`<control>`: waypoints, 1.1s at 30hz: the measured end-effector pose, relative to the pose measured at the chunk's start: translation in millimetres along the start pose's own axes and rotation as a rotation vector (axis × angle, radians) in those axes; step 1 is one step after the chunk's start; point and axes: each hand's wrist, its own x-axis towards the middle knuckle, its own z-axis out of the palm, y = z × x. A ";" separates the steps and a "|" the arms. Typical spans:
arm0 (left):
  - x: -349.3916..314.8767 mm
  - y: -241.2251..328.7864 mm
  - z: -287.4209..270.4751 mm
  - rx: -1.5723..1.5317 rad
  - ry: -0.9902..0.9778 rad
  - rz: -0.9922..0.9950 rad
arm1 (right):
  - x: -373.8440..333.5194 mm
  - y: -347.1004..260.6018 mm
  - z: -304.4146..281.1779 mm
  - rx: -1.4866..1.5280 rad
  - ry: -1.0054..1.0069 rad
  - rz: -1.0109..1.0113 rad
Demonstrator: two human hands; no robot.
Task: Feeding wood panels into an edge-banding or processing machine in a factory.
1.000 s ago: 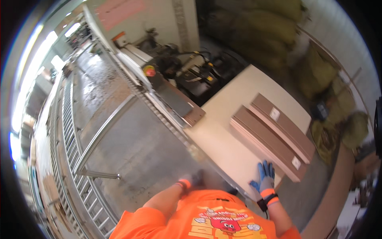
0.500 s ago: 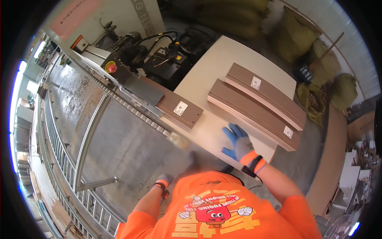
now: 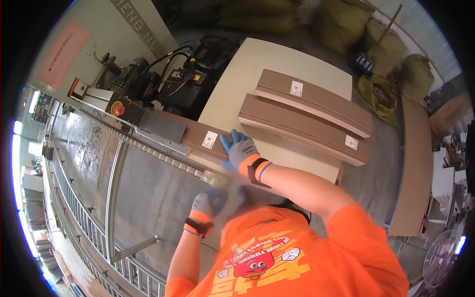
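Observation:
A brown board (image 3: 192, 134) with a white label lies partly under the grey metal plate (image 3: 163, 126) of a machine. My right hand (image 3: 241, 150), in a grey and blue glove, is at the board's free end, its fingers over the end and its thumb along the near edge. Below the machine's chain-like edge, my left hand (image 3: 204, 203) is held out in front of my body, gloved the same way. Motion smears its fingers, and I cannot make out anything in them.
Two stacks of brown boards, a farther stack (image 3: 316, 101) and a nearer stack (image 3: 302, 129), lie on the pale table (image 3: 232, 74). A red stop button (image 3: 118, 109) sits on the machine. Metal rails (image 3: 113, 198) run at left; green sacks (image 3: 341, 24) stand at the back.
My right hand has moved left from the bare tabletop to the board's end. My left hand has come up and forward toward the machine's edge. The whole view has shifted.

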 end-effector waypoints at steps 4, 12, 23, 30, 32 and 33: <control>25.1 41.1 -23.4 0.144 0.192 0.198 | -29.6 20.7 -3.7 0.046 0.048 0.005; 80.9 32.7 -5.8 0.627 0.384 0.219 | -207.7 121.8 -32.9 0.020 -0.053 0.201; 121.4 42.0 44.6 0.342 0.220 0.468 | -354.9 157.6 -3.9 0.219 0.226 0.521; 127.6 84.2 5.5 0.271 0.370 0.595 | -344.0 160.8 -53.1 0.066 0.418 0.440; 154.5 109.9 -8.6 0.235 0.434 0.647 | -321.4 182.5 -86.9 0.015 0.501 0.393; 176.4 123.3 -10.5 0.215 0.430 0.646 | -309.8 198.8 -102.8 0.012 0.536 0.396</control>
